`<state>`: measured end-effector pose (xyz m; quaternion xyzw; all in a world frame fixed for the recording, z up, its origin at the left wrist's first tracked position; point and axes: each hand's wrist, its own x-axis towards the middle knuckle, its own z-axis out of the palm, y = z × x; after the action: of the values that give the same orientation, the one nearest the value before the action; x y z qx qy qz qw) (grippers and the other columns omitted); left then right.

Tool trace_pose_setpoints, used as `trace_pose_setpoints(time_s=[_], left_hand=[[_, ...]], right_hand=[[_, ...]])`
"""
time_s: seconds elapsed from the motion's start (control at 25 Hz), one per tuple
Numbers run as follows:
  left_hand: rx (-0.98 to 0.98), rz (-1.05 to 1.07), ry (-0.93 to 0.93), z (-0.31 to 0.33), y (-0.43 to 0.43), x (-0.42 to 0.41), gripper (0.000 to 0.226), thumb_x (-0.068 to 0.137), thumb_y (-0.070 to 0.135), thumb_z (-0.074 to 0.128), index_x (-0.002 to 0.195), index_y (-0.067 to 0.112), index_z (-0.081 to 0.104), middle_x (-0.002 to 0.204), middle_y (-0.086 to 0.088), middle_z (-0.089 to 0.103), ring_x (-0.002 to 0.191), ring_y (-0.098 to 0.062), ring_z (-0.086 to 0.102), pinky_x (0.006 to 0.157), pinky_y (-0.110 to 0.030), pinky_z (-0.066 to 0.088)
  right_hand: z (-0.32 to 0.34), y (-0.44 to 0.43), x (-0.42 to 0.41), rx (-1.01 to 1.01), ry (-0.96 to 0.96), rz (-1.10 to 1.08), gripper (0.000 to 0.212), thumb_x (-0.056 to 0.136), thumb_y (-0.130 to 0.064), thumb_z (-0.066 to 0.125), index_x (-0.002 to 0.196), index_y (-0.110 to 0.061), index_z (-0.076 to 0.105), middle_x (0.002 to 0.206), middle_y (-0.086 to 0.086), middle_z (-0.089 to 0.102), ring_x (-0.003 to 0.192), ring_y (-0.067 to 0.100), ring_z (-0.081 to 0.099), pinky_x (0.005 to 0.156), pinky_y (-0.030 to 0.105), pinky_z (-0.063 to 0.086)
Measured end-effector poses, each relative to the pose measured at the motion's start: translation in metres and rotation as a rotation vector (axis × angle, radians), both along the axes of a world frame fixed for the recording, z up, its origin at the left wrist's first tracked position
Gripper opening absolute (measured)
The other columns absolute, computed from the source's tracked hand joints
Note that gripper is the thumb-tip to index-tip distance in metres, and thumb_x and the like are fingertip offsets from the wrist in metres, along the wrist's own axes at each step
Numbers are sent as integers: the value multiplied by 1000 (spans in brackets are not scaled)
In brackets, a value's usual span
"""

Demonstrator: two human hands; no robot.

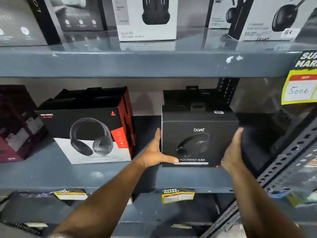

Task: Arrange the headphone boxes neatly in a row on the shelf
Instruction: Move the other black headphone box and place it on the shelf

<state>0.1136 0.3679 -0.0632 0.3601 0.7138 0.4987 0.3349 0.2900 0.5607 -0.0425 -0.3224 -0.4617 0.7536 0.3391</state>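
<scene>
A black headphone box (199,140) marked boAt Rockerz 430 stands upright on the grey middle shelf (103,174), right of centre. My left hand (157,152) presses flat against its left side, thumb across the lower front. My right hand (234,148) presses its right side, so both palms clamp the box. Another black box (192,98) stands directly behind it. To the left sits a black, white and red headphone box (89,133), turned at an angle, with a gap between it and the held box.
A dark maroon box (15,124) sits at the far left. Dark items (257,134) fill the right end beside a perforated metal upright (288,160). Several boxes line the upper shelf (145,18). Yellow price tags (300,88) hang on shelf edges.
</scene>
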Motion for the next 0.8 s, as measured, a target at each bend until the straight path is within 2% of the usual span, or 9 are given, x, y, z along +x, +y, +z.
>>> trace_pose_setpoints(time_s=[0.12, 0.2, 0.28, 0.4, 0.52, 0.6, 0.68, 0.72, 0.8], left_hand=[[54, 31, -12, -6, 10, -4, 88, 45, 30, 95, 118, 55, 53, 115, 17, 73, 113, -6, 67, 103, -35, 53], [82, 53, -4, -9, 13, -4, 78, 49, 33, 94, 116, 52, 58, 107, 23, 75, 104, 0, 71, 88, -19, 57], [99, 83, 4, -8, 14, -5, 81, 50, 35, 94, 124, 36, 61, 105, 27, 75, 99, 2, 72, 81, -13, 56], [118, 92, 9, -9, 15, -2, 84, 53, 31, 93, 130, 26, 60, 109, 16, 77, 102, -5, 73, 91, -25, 58], [87, 35, -26, 4, 11, 3, 100, 57, 28, 93, 144, 23, 44, 128, 4, 70, 117, -18, 67, 102, -33, 54], [100, 114, -100, 11, -2, 20, 106, 62, 25, 92, 150, 19, 35, 144, 3, 58, 132, -17, 55, 113, -37, 44], [309, 250, -117, -7, -52, 45, 63, 75, 29, 84, 130, 31, 52, 129, 14, 61, 121, -8, 57, 108, -34, 45], [396, 343, -21, -22, -90, 57, 38, 82, 37, 77, 113, 39, 55, 114, 18, 63, 107, -4, 59, 99, -27, 47], [585, 613, 206, -37, -171, 44, 26, 91, 48, 60, 110, 37, 47, 112, 13, 55, 103, -5, 54, 94, -20, 43]], right_hand=[[3, 8, -4, -16, 30, 51, 81, 84, -85, 30, 123, -28, 72, 128, 1, 73, 119, 21, 68, 92, 42, 56], [2, 13, -8, -7, 6, 10, 75, 91, -78, 29, 129, -27, 69, 132, 2, 71, 122, 23, 66, 96, 43, 55], [1, 13, -11, -9, -22, -117, 71, 89, -78, 34, 125, -28, 70, 133, -1, 70, 125, 21, 63, 109, 46, 48], [0, 13, -11, 29, -142, -235, 81, 71, -88, 40, 120, -30, 70, 135, -3, 67, 128, 20, 61, 115, 46, 43], [-4, 10, -13, 61, -79, -252, 67, 95, -74, 28, 122, -25, 65, 141, 5, 62, 133, 25, 56, 116, 46, 41], [-9, -4, -4, 312, -8, -459, 61, 104, -60, 22, 122, -18, 61, 133, 15, 59, 130, 34, 54, 115, 50, 40], [-16, -58, 3, 875, -42, -576, 51, 103, -58, 31, 120, -19, 59, 127, 4, 56, 115, 32, 54, 101, 51, 45], [-24, -95, -3, 1099, -1, -474, 44, 103, -56, 37, 118, -21, 60, 127, -10, 53, 111, 26, 54, 98, 42, 44], [-32, -162, -37, 1267, 85, 25, 42, 101, -54, 41, 126, -26, 60, 135, -15, 52, 123, 13, 53, 105, 25, 39]])
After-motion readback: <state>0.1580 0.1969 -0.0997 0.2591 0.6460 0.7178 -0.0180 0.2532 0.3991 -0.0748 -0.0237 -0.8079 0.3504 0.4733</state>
